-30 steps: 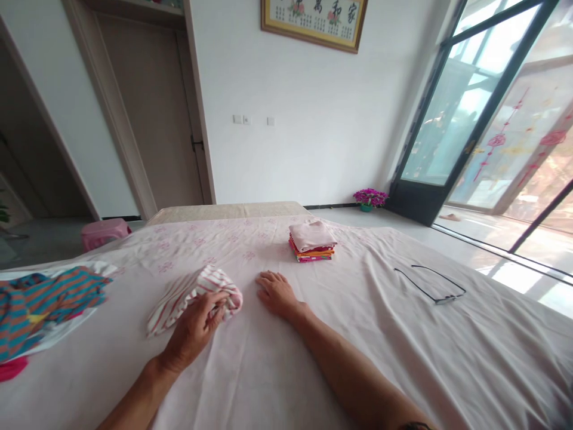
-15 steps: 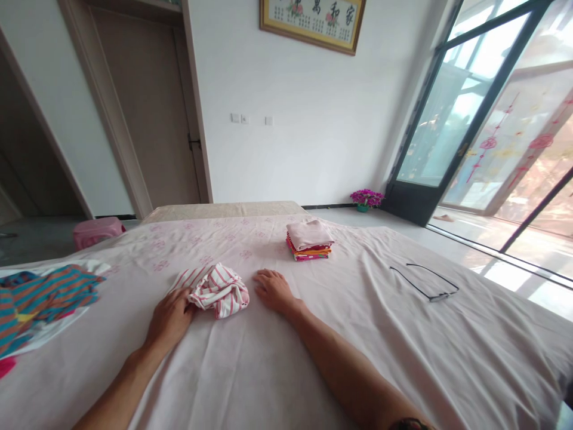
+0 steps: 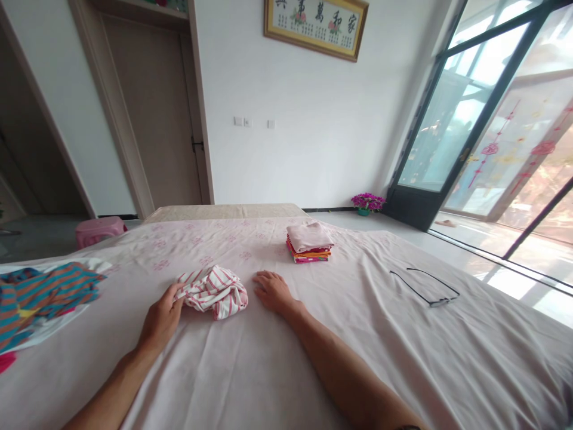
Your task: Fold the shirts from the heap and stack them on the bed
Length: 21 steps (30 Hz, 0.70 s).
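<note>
A crumpled white cloth garment with red stripes [image 3: 215, 291] lies bunched on the pale pink bedsheet [image 3: 242, 370]. At its left edge, my left hand [image 3: 163, 313] pinches the fabric between thumb and fingers. My right hand [image 3: 274, 292] rests palm down on the sheet, just right of the garment and apart from it, with its fingers stretched out and nothing held. Beyond that hand sits a small stack of folded cloths [image 3: 310, 243], pale pink on top with red, orange and patterned layers below.
Loose clothes with blue and orange stripes [image 3: 54, 292] are heaped at the left. Black-framed glasses [image 3: 432, 298] lie on the sheet at the right. A pink stool [image 3: 101, 230] stands past the left side, and purple flowers [image 3: 367, 202] sit by the far wall.
My left hand has shifted slightly left and toward me, drawing at the striped garment's left edge, which now looks more bunched. The right hand stays in place. The view tilts up a little.
</note>
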Available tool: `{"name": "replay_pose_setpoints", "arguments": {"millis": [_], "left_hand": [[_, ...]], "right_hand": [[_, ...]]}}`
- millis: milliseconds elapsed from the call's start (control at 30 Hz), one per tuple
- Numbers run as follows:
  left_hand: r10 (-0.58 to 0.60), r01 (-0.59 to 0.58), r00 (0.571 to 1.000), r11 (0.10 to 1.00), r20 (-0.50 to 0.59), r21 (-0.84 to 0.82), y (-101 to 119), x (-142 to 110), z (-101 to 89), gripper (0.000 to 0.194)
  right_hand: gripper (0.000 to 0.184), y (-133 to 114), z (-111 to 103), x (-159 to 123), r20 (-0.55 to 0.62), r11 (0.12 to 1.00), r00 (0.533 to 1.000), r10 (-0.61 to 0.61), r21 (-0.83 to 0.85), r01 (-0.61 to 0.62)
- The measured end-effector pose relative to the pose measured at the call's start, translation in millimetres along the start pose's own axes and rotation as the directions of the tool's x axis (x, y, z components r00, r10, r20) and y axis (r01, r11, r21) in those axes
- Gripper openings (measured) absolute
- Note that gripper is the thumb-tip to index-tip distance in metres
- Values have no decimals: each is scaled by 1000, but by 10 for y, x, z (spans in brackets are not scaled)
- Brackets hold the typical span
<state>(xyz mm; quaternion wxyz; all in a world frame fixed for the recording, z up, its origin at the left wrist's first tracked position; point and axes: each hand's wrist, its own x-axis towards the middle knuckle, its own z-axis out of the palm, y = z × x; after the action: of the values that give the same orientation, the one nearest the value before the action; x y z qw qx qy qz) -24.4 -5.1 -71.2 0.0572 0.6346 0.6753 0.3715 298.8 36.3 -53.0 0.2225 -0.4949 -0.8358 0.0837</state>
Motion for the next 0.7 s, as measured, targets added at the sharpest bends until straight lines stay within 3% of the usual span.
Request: {"name": "replay_pose_setpoints", "arguments": {"millis": [200,500,600,700], "left_hand": [[50,-50,998,999,24,3,29,-11,35,36],[89,-86,994,995,66,-47,234,-34,9,28],[121,-115,991,988,56,-99,267,-51,9,27],[86,-80,996,988,34,-129,270,-50,-1,30]], "right_hand": [[33,-67,-54,-23,1,999,999,-38,-2,38],[36,-370,-164,-116,11,961,963,-270,59,269],[45,-477,-75,-106,-19,972,973,-229,46,230],[39,-493,10,-69,-49,987,988,-149,56,152]]}}
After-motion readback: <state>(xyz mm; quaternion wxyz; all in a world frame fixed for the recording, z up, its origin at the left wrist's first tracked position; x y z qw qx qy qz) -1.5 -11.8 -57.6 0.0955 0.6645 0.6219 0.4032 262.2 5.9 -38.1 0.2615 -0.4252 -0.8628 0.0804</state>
